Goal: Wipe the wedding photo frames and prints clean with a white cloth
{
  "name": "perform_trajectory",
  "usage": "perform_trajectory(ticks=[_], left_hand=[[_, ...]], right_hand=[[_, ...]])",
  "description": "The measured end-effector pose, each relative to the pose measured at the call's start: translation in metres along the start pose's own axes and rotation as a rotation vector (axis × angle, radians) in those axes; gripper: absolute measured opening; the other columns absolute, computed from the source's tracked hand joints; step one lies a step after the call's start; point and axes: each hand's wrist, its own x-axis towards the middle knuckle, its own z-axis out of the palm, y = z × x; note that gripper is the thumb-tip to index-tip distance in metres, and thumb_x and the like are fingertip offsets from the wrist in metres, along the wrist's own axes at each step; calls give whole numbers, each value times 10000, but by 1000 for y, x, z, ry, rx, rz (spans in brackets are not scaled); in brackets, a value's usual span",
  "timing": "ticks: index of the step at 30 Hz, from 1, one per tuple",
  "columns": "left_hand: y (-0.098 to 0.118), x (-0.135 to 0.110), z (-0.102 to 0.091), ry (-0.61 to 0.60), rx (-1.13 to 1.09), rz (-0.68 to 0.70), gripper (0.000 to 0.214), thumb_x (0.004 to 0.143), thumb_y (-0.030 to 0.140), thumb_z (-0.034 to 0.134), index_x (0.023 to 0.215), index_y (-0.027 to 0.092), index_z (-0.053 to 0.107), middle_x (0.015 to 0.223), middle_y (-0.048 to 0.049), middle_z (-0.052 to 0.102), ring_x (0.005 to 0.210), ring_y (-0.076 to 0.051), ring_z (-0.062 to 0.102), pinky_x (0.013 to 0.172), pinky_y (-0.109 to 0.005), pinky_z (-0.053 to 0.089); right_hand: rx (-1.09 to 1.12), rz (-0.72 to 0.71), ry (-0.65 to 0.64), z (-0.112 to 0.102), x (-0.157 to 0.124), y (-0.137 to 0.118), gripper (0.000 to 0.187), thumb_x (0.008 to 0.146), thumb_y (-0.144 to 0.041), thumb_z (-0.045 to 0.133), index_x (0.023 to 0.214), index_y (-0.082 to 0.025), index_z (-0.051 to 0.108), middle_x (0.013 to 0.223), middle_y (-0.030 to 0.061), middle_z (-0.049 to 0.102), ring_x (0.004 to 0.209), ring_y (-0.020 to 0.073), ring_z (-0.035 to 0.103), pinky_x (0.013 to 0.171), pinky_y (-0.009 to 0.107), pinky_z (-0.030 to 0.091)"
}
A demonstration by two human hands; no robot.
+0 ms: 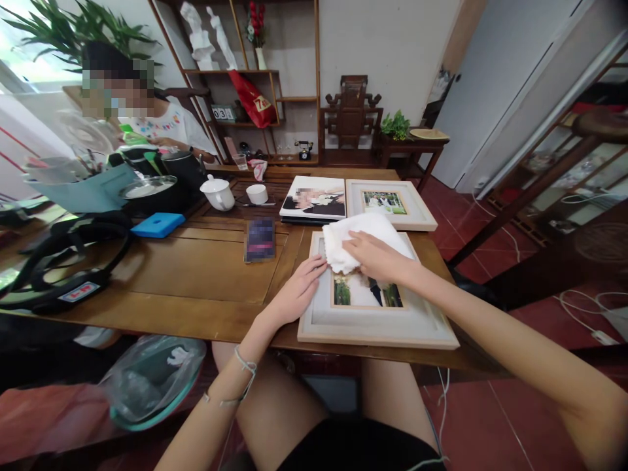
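Observation:
A white-framed photo (373,320) lies flat at the near edge of the wooden table (196,275). My left hand (297,291) rests on the frame's left border, fingers stretched out flat. My right hand (377,256) presses a folded white cloth (358,239) onto the upper part of the frame, fingers curled over the cloth.
Another white-framed photo (392,204) and a photo album (314,197) lie further back. A phone (260,239), white teapot (218,193), cup (257,193), blue box (157,224) and black strap (63,261) sit to the left. A person (147,118) sits across at far left. A lined bin (152,379) stands below.

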Motion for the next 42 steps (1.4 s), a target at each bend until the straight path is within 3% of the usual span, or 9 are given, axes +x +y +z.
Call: perform_trajectory(ticks=[7, 12, 17, 23, 26, 29, 37, 42], left_hand=[[2, 0, -5, -52, 12, -9, 476, 945, 230, 465, 1416, 163, 469, 1500, -137, 426, 1446, -277, 295, 1200, -532, 244], [-2, 1, -5, -36, -16, 0, 498, 911, 161, 469, 1408, 192, 489, 1495, -123, 436, 1439, -283, 314, 1193, -540, 259], [-1, 2, -4, -25, -28, 2, 552, 850, 71, 463, 1384, 202, 521, 1445, -106, 506, 1431, -291, 333, 1178, -567, 276], [6, 3, -5, 3, -5, -37, 528, 822, 77, 479, 1336, 158, 569, 1422, -118, 529, 1414, -290, 371, 1179, -503, 299], [7, 3, -6, 30, 25, -64, 495, 810, 88, 498, 1289, 143, 610, 1399, -124, 547, 1364, -292, 448, 1156, -470, 350], [9, 4, -6, 41, 7, -65, 486, 814, 81, 492, 1277, 147, 621, 1400, -118, 552, 1320, -274, 504, 1146, -454, 368], [12, 5, -9, 55, -78, -47, 537, 811, 47, 490, 1322, 180, 589, 1410, -100, 552, 1313, -251, 514, 1148, -467, 364], [12, 5, -8, 57, -80, -43, 552, 796, 27, 482, 1312, 189, 596, 1397, -89, 566, 1301, -246, 527, 1136, -465, 382]], right_hand=[[-66, 159, -31, -5, -56, 39, 514, 669, 65, 442, 1138, -71, 600, 1120, 191, 653, 1300, 343, 454, 1028, 473, 390], [-51, 193, 48, 12, -77, 49, 639, 672, 58, 419, 1295, -54, 507, 1308, 205, 579, 1356, 338, 398, 1060, 495, 373], [33, 196, 125, 23, -64, 44, 623, 668, 47, 436, 1282, -25, 512, 1304, 238, 581, 1358, 353, 393, 1083, 527, 338], [120, 91, 112, 15, -3, 11, 498, 723, 4, 491, 1211, -52, 577, 1262, 219, 616, 1323, 316, 445, 1065, 453, 374], [154, 39, 112, 14, 16, -2, 524, 721, 20, 504, 1236, -51, 567, 1291, 225, 602, 1338, 300, 433, 1077, 444, 363], [173, 32, 112, 19, 7, 1, 615, 703, 36, 495, 1309, -65, 523, 1342, 214, 575, 1368, 294, 399, 1097, 474, 344], [82, 97, 205, 31, -66, 51, 701, 694, 19, 432, 1388, -74, 451, 1418, 187, 518, 1377, 288, 392, 1108, 510, 346], [-20, 223, 209, 29, -65, 60, 679, 679, 12, 445, 1355, -52, 466, 1375, 216, 545, 1349, 333, 417, 1067, 521, 379]])
